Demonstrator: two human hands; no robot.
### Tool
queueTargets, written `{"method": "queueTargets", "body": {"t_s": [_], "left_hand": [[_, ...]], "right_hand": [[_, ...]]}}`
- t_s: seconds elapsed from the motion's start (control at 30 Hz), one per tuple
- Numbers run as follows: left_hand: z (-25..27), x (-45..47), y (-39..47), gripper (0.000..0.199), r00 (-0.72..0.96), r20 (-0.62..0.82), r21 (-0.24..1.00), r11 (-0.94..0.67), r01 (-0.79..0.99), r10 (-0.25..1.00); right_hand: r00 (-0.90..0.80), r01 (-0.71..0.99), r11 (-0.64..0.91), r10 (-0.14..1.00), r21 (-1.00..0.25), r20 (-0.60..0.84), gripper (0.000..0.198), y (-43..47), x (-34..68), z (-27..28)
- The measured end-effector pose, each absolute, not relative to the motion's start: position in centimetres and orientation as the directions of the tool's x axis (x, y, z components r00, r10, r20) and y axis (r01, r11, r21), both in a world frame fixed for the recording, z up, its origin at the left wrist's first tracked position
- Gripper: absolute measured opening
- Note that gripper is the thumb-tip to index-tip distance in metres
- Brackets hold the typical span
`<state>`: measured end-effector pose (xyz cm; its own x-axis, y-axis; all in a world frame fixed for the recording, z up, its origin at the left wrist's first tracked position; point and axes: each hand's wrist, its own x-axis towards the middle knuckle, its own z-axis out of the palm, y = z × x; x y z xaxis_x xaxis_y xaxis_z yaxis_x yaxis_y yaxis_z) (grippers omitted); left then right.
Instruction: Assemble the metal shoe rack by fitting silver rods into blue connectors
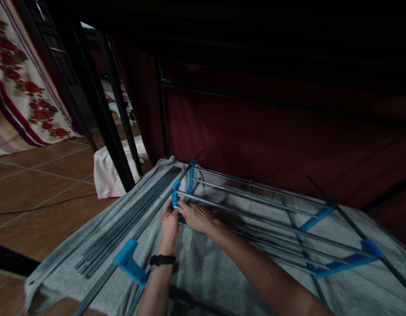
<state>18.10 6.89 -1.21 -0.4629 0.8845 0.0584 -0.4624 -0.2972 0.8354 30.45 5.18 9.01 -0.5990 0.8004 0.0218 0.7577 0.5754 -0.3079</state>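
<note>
A home's sleeping area, or a dormitory's, by the look of it: rose-patterned cloth (34,90) hangs at ten o'clock, brown tiled floor (58,175) at nine, dark red curtain (255,136) at one, grey blanket (203,263) spread at six.

Reaching ahead, low. Extending left forearm (157,281) nearly straight forward; slanting right forearm (255,267) in from lower right. Holding left hand (170,218) and right hand (193,215) close together, with fingers curled in. Gripping lightly, right hand turned leftward. Partly hiding some fingertips.
</note>
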Motion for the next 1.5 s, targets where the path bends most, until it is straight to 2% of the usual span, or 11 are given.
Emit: {"method": "queueTargets", "body": {"t_s": [0.2,0.3,0.47,0.77,0.93,1.17,1.4,1.5], "left_hand": [[-1.4,18.2,7.4,0.043,-0.438,-0.027,0.753,-0.27,-0.6,0.898],[-1.1,18.2,7.3,0.041,-0.42,-0.02,0.713,-0.282,-0.642,0.907],[-1.5,17.5,7.4,0.023,-0.404,-0.019,0.609,-0.31,-0.73,0.915],[-1.9,17.5,7.2,0.029,-0.391,-0.055,0.64,-0.268,-0.72,0.919],[-1.7,17.2,7.1,0.03,-0.376,-0.049,0.639,-0.26,-0.724,0.926],[-1.2,16.9,6.8,0.026,-0.315,-0.059,0.636,-0.208,-0.743,0.947],[-0.8,17.1,7.0,0.017,-0.338,-0.028,0.598,-0.255,-0.76,0.941],[-0.4,17.3,7.1,0.014,-0.343,-0.023,0.6,-0.261,-0.756,0.939]], "right_hand": [[-0.639,0.735,0.633,0.767,-0.245,0.065,0.037,5.3,30.7,9.1],[-0.642,0.731,0.638,0.763,-0.243,0.072,0.035,5.3,30.7,9.3],[-0.647,0.72,0.637,0.76,-0.275,0.065,0.033,5.4,30.7,9.2],[-0.588,0.766,0.567,0.808,-0.303,0.026,0.039,5.4,30.4,9.7],[-0.62,0.74,0.598,0.784,-0.308,0.033,0.038,5.7,30.5,9.5],[-0.62,0.741,0.598,0.784,-0.307,0.032,0.038,5.9,30.6,9.3],[-0.637,0.717,0.62,0.768,-0.32,0.063,0.028,5.9,29.8,9.7],[-0.588,0.763,0.572,0.808,-0.3,0.046,0.031,5.4,29.4,10.4]]}}
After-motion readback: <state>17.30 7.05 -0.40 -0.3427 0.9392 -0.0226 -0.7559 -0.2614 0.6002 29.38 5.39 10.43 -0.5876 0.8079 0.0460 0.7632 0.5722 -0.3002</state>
